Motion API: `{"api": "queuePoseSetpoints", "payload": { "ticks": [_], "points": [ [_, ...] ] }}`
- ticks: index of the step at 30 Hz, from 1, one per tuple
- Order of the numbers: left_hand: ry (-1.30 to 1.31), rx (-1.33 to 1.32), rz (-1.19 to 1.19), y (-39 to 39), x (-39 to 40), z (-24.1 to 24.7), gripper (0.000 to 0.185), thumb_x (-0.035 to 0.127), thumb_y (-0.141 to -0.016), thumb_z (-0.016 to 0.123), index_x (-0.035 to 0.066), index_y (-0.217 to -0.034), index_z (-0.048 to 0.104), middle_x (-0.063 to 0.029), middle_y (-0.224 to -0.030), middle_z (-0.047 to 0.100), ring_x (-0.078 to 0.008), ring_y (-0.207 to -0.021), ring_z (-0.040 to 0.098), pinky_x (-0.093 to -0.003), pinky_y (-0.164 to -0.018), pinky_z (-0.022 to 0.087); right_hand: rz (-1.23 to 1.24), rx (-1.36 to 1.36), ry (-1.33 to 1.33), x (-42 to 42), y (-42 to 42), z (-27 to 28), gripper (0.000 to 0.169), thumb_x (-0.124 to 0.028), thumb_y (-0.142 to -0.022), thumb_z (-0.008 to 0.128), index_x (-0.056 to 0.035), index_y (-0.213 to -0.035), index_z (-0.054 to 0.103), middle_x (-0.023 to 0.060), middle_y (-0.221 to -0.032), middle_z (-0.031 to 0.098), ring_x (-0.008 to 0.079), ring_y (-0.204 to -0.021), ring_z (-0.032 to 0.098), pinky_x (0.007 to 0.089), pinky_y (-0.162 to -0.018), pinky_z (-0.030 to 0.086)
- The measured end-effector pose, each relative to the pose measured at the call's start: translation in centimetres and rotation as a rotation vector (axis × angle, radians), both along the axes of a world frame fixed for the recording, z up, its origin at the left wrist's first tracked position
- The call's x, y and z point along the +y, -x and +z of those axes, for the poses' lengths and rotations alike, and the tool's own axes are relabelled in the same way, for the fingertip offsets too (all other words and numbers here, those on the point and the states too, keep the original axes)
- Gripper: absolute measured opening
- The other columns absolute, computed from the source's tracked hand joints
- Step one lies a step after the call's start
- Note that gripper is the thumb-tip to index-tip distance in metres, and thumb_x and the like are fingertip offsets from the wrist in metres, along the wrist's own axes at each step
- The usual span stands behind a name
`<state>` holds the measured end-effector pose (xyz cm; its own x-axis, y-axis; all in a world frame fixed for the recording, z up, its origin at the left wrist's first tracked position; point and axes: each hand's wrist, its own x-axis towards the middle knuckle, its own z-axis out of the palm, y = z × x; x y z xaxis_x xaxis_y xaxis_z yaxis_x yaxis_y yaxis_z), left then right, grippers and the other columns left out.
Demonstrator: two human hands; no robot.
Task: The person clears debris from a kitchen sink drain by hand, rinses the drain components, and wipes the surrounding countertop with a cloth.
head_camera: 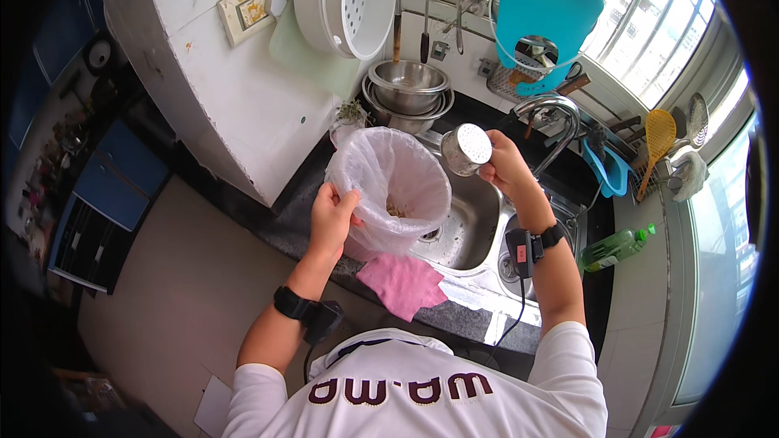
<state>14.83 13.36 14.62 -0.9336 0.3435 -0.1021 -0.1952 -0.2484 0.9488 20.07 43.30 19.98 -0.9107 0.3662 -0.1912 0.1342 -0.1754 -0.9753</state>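
My left hand (333, 219) grips the near-left rim of a bin lined with a thin white plastic bag (365, 164). Some brownish scraps (397, 210) lie at the bottom of the liner. In my right hand (510, 164) is a perforated metal sink strainer basket (467, 149), tilted so that its holed base faces me. It is held above the steel sink (471, 228), just right of the bin's rim. The inside of the strainer is hidden. A pink cloth (405, 286) hangs over the counter's front edge below the bin.
Stacked steel bowls (409, 88) stand behind the bin, near a small plant (352, 112). A chrome faucet (566, 109) arches over the sink's back right. A green bottle (618, 249) is at the right. A turquoise basin (544, 12) and white perforated containers (359, 6) hang above.
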Motion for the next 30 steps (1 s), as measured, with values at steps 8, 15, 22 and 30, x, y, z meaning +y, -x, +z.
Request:
{"api": "queuePoseSetpoints", "payload": {
  "ticks": [8, 15, 22, 30],
  "points": [
    [-0.011, 0.023, -0.004, 0.0, 0.4, 0.1, 0.022, 0.017, -0.083, 0.059, 0.003, -0.097, 0.051, -0.0024, -0.080, 0.055, -0.0070, -0.058, 0.049, -0.0233, -0.052, 0.046, 0.036, -0.236, -0.342, -2.0, 0.8, -6.0, 0.017, -0.011, -0.089, 0.054, -0.0030, -0.095, 0.041, 0.0059, -0.055, 0.043, 0.0127, -0.038, 0.040, 0.0292, -0.034, 0.031],
    [-0.020, -0.053, 0.018, 0.3, -1.0, -0.1, 0.017, 0.016, -0.084, 0.057, 0.005, -0.093, 0.050, -0.0019, -0.077, 0.055, -0.0064, -0.057, 0.049, -0.0223, -0.052, 0.045, -0.049, -0.030, -0.179, 1.6, -0.7, -4.0, 0.018, -0.017, -0.092, 0.051, -0.0031, -0.100, 0.042, 0.0055, -0.061, 0.050, 0.0103, -0.043, 0.045, 0.0233, -0.040, 0.037],
    [-0.097, -0.019, 0.130, -0.5, -5.2, 2.9, 0.018, 0.013, -0.086, 0.054, 0.002, -0.099, 0.050, -0.0035, -0.084, 0.056, -0.0082, -0.068, 0.053, -0.0230, -0.055, 0.045, 0.100, -0.323, -0.308, 4.8, -4.0, -12.4, 0.022, -0.019, -0.092, 0.048, -0.0003, -0.102, 0.055, 0.0070, -0.075, 0.059, 0.0140, -0.056, 0.060, 0.0249, -0.047, 0.048],
    [0.062, -0.012, 0.229, -3.2, -7.8, 4.8, 0.020, 0.013, -0.083, 0.053, 0.003, -0.100, 0.049, -0.0042, -0.093, 0.055, -0.0093, -0.080, 0.053, -0.0244, -0.068, 0.047, 0.574, -0.525, -1.054, 5.9, -1.0, -35.6, 0.026, -0.019, -0.075, 0.052, -0.0082, -0.093, 0.067, 0.0173, -0.095, 0.065, 0.0342, -0.091, 0.061, 0.0412, -0.078, 0.048]
  ]
}}
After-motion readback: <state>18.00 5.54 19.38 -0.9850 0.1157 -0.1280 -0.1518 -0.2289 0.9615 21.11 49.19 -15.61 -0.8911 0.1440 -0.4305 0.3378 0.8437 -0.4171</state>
